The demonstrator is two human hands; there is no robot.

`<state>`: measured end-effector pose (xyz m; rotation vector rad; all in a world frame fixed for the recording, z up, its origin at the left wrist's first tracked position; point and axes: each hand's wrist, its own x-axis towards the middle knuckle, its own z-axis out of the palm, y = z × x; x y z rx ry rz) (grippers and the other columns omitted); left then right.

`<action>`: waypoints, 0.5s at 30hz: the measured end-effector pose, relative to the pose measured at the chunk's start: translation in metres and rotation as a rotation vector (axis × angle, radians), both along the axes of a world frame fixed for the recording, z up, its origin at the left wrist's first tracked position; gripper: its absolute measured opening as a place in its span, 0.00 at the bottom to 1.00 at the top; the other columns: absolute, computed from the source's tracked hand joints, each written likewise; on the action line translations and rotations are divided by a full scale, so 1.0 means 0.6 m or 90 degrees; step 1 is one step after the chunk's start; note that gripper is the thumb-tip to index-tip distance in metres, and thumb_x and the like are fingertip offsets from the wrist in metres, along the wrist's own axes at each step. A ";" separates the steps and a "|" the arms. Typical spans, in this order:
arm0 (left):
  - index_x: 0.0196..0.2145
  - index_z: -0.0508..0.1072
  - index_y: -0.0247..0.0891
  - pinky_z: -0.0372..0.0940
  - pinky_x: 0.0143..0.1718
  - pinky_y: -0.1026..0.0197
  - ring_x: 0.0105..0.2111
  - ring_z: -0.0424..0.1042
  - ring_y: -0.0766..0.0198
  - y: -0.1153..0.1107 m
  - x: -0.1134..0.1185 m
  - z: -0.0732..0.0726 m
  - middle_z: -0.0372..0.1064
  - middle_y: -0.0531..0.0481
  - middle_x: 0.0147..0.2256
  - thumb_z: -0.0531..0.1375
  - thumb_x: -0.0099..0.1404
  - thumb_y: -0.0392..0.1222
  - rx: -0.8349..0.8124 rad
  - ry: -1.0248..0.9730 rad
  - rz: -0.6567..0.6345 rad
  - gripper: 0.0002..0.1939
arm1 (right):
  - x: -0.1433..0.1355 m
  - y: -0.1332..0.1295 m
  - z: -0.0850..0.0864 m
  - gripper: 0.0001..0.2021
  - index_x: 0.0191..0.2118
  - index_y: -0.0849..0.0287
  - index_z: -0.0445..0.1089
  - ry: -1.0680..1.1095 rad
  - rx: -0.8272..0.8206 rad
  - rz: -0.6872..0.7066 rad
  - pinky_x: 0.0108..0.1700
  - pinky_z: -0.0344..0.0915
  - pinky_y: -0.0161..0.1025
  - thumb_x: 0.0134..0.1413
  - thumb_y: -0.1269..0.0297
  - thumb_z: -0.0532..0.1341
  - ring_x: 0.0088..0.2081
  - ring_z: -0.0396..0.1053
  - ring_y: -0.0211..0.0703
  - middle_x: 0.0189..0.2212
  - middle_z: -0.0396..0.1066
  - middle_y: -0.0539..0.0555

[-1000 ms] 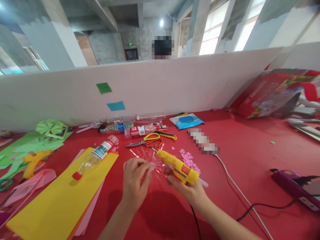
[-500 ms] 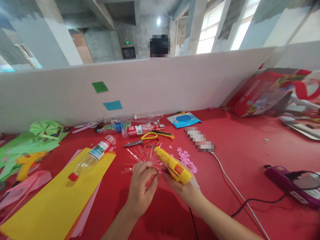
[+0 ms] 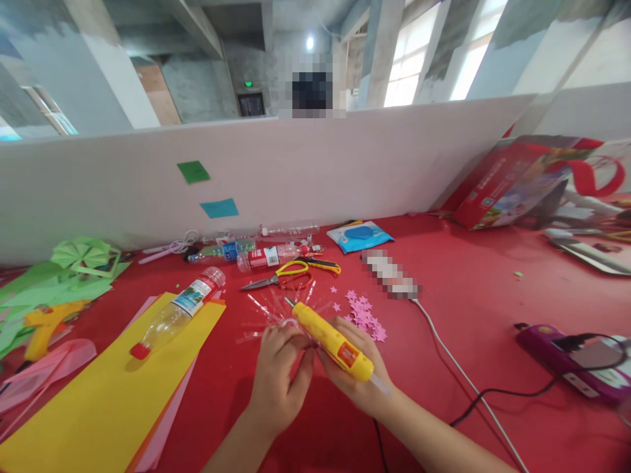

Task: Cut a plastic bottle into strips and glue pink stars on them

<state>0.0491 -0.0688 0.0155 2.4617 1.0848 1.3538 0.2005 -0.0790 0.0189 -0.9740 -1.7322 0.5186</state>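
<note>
My right hand [image 3: 352, 361] is wrapped around a yellow hot glue gun [image 3: 328, 335]. The nozzle points up and left, and a clear glue stick [image 3: 380, 385] juts from its back end. Thumb and fingers pinched, my left hand [image 3: 282, 368] meets the right fingertips under the gun; whatever sits in the pinch is hidden. Just beyond both hands, clear plastic strips [image 3: 259, 305] fan out on the table, partly covered by the gun and fingers. Small pink stars [image 3: 363, 314] lie in a pile right of the gun.
Yellow-handled scissors [image 3: 269, 281], a utility knife [image 3: 323, 265] and plastic bottles [image 3: 269, 256] lie behind the strips. Left are yellow paper [image 3: 93, 401] with a bottle [image 3: 180, 307] on it and another glue gun [image 3: 46, 322]. Cables and a purple power strip [image 3: 574, 361] lie right. A white partition [image 3: 296, 167] stands behind.
The glue gun has swung left and slightly down, its nozzle now above the middle of the plastic strips. My left hand keeps its pinch, almost in place. The view has shifted slightly.
</note>
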 end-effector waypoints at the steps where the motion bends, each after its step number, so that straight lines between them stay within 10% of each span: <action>1: 0.33 0.69 0.40 0.64 0.38 0.57 0.35 0.68 0.61 0.001 -0.001 0.001 0.70 0.48 0.32 0.54 0.61 0.34 -0.002 -0.011 0.010 0.05 | 0.000 -0.001 0.004 0.05 0.29 0.56 0.63 0.001 0.002 0.023 0.31 0.63 0.37 0.52 0.73 0.54 0.29 0.65 0.40 0.28 0.65 0.52; 15: 0.29 0.69 0.39 0.63 0.36 0.59 0.33 0.67 0.63 0.002 0.001 0.010 0.68 0.50 0.29 0.55 0.58 0.30 -0.062 -0.030 -0.045 0.06 | 0.000 0.002 -0.019 0.04 0.28 0.59 0.64 0.157 -0.189 -0.005 0.31 0.65 0.35 0.52 0.66 0.57 0.27 0.65 0.39 0.26 0.65 0.51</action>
